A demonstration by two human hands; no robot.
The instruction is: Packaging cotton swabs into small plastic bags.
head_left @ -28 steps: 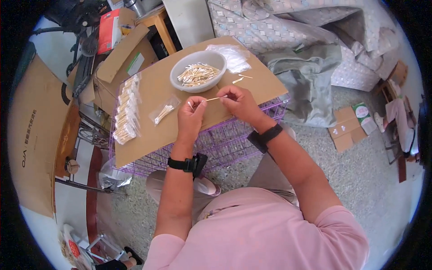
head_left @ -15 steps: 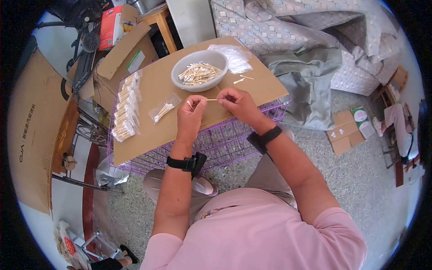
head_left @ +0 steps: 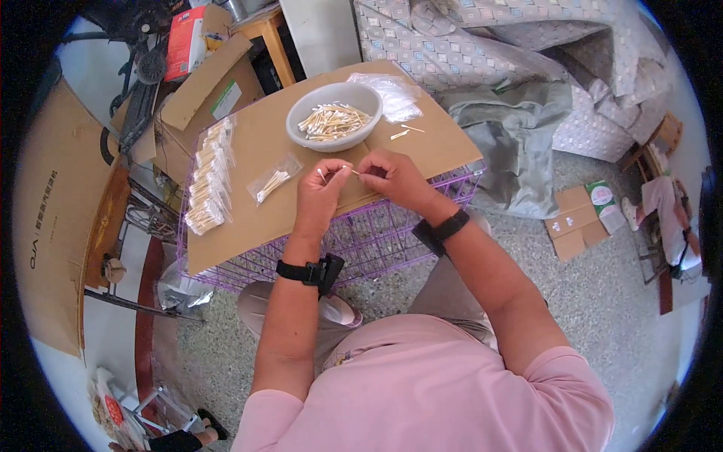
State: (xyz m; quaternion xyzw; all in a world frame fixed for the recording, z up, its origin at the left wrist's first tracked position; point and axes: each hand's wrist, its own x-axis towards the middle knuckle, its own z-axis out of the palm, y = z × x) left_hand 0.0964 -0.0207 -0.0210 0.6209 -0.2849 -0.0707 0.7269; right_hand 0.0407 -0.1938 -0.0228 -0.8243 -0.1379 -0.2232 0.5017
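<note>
Over the near edge of the cardboard sheet, my left hand (head_left: 318, 197) is closed on cotton swabs, one white tip poking up between its fingers. My right hand (head_left: 395, 181) pinches the end of a thin wooden cotton swab (head_left: 356, 172), whose other end meets my left fingertips. Just beyond both hands stands a pale grey bowl (head_left: 297, 135), heaped with loose cotton swabs (head_left: 335, 122). Left of my left hand lies a small clear bag of swabs (head_left: 274, 181). Farther left, several filled bags of swabs (head_left: 211, 181) overlap in a row.
A stack of clear empty bags (head_left: 390, 96) lies right of the bowl, near a few loose swab pieces (head_left: 403, 133). The cardboard sheet (head_left: 248, 233) rests on a purple wire cage (head_left: 376, 237). Boxes (head_left: 207, 105) stand at the left; grey cloth (head_left: 504, 143) hangs at the right.
My right hand has moved slightly left, closer to my left hand. The swab between them, level before, now slants, with a white tip showing at my left fingers.
</note>
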